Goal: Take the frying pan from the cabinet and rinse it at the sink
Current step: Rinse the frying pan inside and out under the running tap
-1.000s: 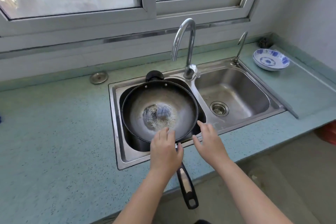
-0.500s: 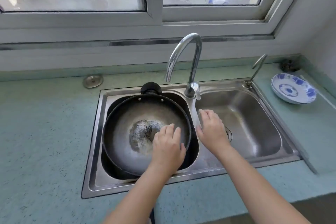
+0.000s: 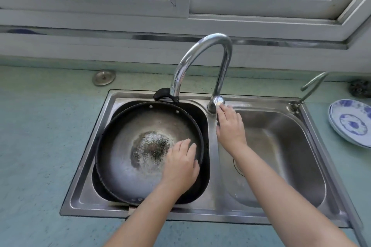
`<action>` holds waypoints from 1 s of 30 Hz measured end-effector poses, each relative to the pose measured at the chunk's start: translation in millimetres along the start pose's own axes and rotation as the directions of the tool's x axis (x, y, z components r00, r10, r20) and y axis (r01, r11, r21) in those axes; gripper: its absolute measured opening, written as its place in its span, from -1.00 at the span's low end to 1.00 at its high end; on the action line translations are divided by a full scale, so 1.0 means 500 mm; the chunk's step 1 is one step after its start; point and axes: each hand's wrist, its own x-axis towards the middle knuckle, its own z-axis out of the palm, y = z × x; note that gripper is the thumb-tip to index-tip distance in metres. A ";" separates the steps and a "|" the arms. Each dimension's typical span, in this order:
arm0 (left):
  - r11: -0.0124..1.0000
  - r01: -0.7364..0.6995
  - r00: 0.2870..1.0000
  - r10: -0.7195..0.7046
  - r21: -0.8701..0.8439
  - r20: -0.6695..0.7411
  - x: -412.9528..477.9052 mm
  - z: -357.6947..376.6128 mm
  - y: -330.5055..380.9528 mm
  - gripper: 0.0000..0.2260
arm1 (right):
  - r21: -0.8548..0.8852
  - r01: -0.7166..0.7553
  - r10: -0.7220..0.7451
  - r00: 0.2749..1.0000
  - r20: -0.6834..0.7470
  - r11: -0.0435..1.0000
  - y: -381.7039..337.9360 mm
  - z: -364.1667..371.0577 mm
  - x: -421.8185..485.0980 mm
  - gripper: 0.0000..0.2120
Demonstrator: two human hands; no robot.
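Observation:
A dark frying pan (image 3: 128, 146) with a worn, speckled centre lies in the left basin of the steel double sink (image 3: 212, 208). Its long handle points toward me and is hidden under my left forearm. My left hand (image 3: 179, 164) rests flat inside the pan near its right rim, fingers together, holding nothing. My right hand (image 3: 230, 128) reaches to the base of the curved chrome faucet (image 3: 202, 54), fingertips on the lever (image 3: 217, 102). The spout ends above the pan's far rim. No water is seen running.
A blue-and-white plate (image 3: 351, 124) sits on the green counter (image 3: 40, 146) at the right. A second small tap (image 3: 311, 86) stands at the sink's back right corner, with a dark scrubber (image 3: 359, 88) beyond it. A metal drain cover (image 3: 104, 77) lies behind the sink. A window sill runs along the back.
My right hand has moved from over the sink divider up to the faucet lever. My left hand slid further into the pan. The view has come closer to the sink.

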 end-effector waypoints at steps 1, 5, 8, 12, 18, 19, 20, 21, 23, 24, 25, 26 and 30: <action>1.000 0.003 1.000 -0.003 -0.007 0.008 0.001 0.004 0.001 -0.66 | -0.008 0.009 -0.009 1.000 -0.019 1.000 0.005 0.006 0.003 -0.38; 0.999 0.018 0.999 -0.015 -0.048 0.048 0.003 0.015 0.006 -0.61 | 0.090 0.091 -0.073 0.980 -0.187 0.992 0.021 0.018 0.017 -0.51; 0.998 0.019 0.998 -0.015 -0.060 0.055 0.006 0.015 0.011 -0.61 | 0.181 0.148 -0.097 0.960 -0.264 0.972 0.026 0.006 0.031 -0.59; 0.998 0.016 0.998 -0.012 -0.069 0.065 0.004 0.014 0.014 -0.60 | 0.208 0.175 -0.131 0.969 -0.209 0.962 0.034 -0.003 0.038 -0.69; 0.999 0.009 0.998 -0.006 -0.046 0.070 -0.011 0.010 0.004 -0.60 | 0.219 0.166 -0.132 0.978 -0.160 0.961 0.032 -0.024 0.059 -0.73; 0.999 0.013 0.998 -0.010 -0.048 0.069 -0.014 0.008 0.002 -0.60 | 0.206 0.152 -0.121 0.980 -0.155 0.967 0.028 -0.026 0.061 -0.72; 0.999 0.019 0.998 -0.016 -0.050 0.069 -0.019 0.007 0.000 -0.60 | 0.188 0.134 -0.106 0.983 -0.152 0.973 0.024 -0.026 0.061 -0.70; 0.998 0.026 0.997 -0.023 -0.050 0.068 -0.024 0.005 -0.002 -0.60 | 0.164 0.115 -0.090 0.984 -0.155 0.980 0.018 -0.026 0.060 -0.68; 0.998 0.039 0.997 -0.036 -0.047 0.064 -0.035 0.001 -0.005 -0.60 | 0.106 0.077 -0.059 0.984 -0.167 0.991 0.008 -0.024 0.051 -0.63; 0.998 0.047 0.997 -0.044 -0.046 0.063 -0.042 -0.001 -0.007 -0.61 | 0.076 0.057 -0.044 0.984 -0.170 0.995 0.003 -0.023 0.042 -0.61; 0.997 0.055 0.997 -0.052 -0.049 0.062 -0.049 -0.002 -0.009 -0.61 | 0.051 0.040 -0.031 0.985 -0.167 0.998 -0.003 -0.022 0.030 -0.58; 0.997 0.064 0.996 -0.061 -0.052 0.063 -0.056 -0.005 -0.013 -0.61 | 0.034 0.024 -0.019 0.988 -0.152 0.999 -0.011 -0.021 0.016 -0.54; 0.993 0.099 0.994 -0.095 -0.058 0.061 -0.098 -0.015 -0.027 -0.59 | 0.065 -0.036 0.040 0.998 -0.046 0.997 -0.052 -0.020 -0.063 -0.43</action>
